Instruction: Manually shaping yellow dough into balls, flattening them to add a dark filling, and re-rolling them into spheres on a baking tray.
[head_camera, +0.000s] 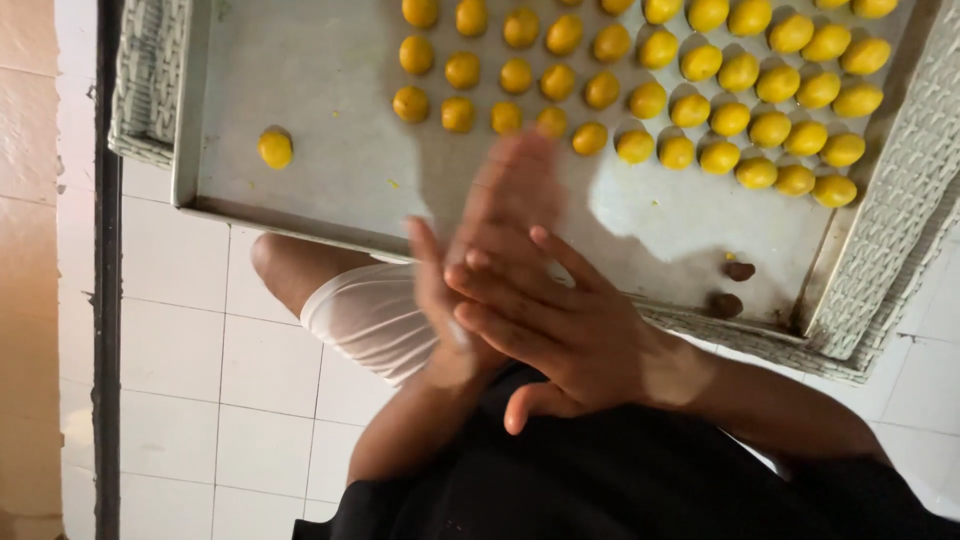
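Right hand (560, 335) pressed flat across left hand (490, 250), palms together; tray (300, 150) of yellow balls (690, 110) lies just beyond, far side.

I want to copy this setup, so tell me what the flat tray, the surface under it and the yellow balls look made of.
Tray: probably metal, dull grey and scuffed, with a thin raised rim and soft reflections.
Surface beneath: woven wicker or rattan-like, pale grey-white; the plaited pattern shows at the edges.
Yellow balls: apparently soft dough, matte to faintly glossy, slightly uneven in shape.
The hands are pressed palm to palm; anything between them is hidden.
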